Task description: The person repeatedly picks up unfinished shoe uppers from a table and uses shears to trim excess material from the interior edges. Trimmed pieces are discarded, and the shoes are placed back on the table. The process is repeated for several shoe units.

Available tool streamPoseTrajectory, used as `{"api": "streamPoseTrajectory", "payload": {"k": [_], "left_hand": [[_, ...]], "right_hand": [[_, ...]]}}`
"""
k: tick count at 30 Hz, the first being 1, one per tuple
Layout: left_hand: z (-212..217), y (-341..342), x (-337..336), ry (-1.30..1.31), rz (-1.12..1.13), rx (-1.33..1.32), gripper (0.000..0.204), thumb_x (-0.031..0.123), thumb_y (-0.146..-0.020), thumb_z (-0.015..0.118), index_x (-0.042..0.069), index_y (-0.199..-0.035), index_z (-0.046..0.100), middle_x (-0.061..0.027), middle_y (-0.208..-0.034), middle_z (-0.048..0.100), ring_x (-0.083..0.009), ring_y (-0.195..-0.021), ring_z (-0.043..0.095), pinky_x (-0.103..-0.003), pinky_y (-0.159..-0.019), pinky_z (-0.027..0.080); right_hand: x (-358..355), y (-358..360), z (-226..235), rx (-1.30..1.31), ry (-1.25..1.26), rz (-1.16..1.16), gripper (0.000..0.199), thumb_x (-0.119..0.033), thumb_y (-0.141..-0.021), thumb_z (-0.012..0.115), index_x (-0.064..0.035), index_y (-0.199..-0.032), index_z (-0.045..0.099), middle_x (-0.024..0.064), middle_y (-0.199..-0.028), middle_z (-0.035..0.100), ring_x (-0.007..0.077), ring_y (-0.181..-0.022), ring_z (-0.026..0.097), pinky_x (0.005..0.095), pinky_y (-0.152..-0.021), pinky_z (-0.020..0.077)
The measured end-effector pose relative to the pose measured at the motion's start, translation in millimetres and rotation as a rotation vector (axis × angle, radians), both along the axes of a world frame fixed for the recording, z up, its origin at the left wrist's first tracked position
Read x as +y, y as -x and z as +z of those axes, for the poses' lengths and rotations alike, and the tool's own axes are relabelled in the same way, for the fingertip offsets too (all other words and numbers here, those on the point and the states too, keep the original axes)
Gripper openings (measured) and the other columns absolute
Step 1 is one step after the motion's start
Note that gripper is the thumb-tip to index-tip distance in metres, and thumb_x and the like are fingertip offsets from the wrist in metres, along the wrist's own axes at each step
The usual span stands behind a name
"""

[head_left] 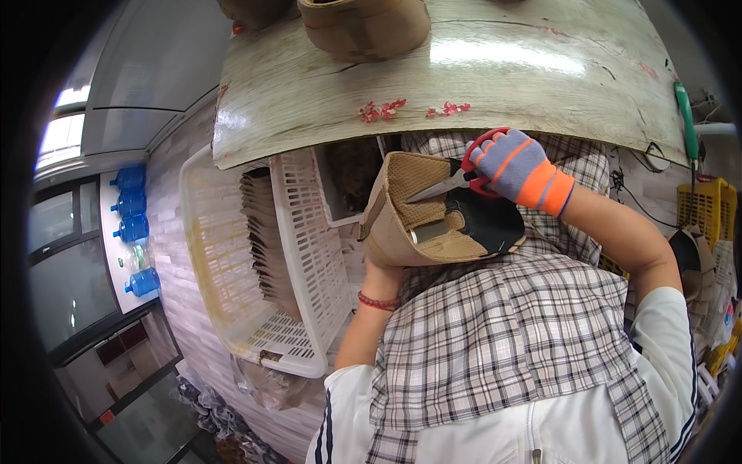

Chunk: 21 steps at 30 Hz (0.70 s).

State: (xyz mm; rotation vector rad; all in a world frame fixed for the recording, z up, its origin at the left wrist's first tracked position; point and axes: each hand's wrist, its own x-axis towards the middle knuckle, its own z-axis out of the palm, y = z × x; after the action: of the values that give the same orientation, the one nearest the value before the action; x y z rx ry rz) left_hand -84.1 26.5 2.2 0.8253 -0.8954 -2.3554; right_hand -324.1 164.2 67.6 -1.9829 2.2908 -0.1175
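Over my lap is a tan and black shoe upper (402, 243) with mesh-like lining, its opening turned up. My left hand (380, 263), bare with a red bracelet at the wrist, grips its near left side from below; most of those fingers are hidden behind the material. In a grey and orange glove, my right hand (514, 166) is closed on the red handles of a pair of scissors (442, 188). The slightly parted blades point left into the opening, close to the lining. Whether they touch it, I cannot tell.
Beyond my lap stands a wood-patterned table (309, 108) bearing a brown shoe upper (367, 32). A white plastic basket (313, 216) at left holds a row of brown pieces. At right are a yellow basket (707, 205) and a green-handled tool (685, 120). Blue water jugs (133, 228) line the far left.
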Motion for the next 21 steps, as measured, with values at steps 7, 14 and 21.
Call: {"api": "streamPoseTrajectory", "payload": {"k": [7,14,21], "left_hand": [[0,1,-1,0.011,-0.065,0.039,0.049,0.030,-0.102,0.057,0.004,-0.142,0.044,-0.0113,-0.138,0.056,-0.0257,-0.123,0.057,-0.044,-0.102,0.051],[-1,-13,5,-0.116,0.087,-0.065,0.048,0.029,-0.103,0.056,0.004,-0.142,0.044,-0.0116,-0.138,0.055,-0.0254,-0.123,0.057,-0.043,-0.103,0.050],[13,-6,7,-0.086,-0.026,0.069,0.049,0.028,-0.102,0.057,0.004,-0.143,0.043,-0.0130,-0.137,0.055,-0.0271,-0.123,0.057,-0.044,-0.104,0.050]], "right_hand": [[3,2,7,-0.127,0.181,0.030,0.027,-0.029,-0.072,0.079,-0.0147,-0.092,0.069,0.0053,-0.083,0.066,0.0259,-0.082,0.066,0.0387,-0.074,0.0521],[10,6,-3,-0.163,0.080,-0.071,0.025,-0.029,-0.074,0.079,-0.0142,-0.091,0.070,0.0060,-0.080,0.069,0.0286,-0.078,0.067,0.0390,-0.074,0.0528],[69,17,-3,-0.280,0.073,-0.116,0.030,-0.024,-0.069,0.080,-0.0089,-0.091,0.068,0.0088,-0.087,0.067,0.0294,-0.090,0.064,0.0393,-0.080,0.0507]]}}
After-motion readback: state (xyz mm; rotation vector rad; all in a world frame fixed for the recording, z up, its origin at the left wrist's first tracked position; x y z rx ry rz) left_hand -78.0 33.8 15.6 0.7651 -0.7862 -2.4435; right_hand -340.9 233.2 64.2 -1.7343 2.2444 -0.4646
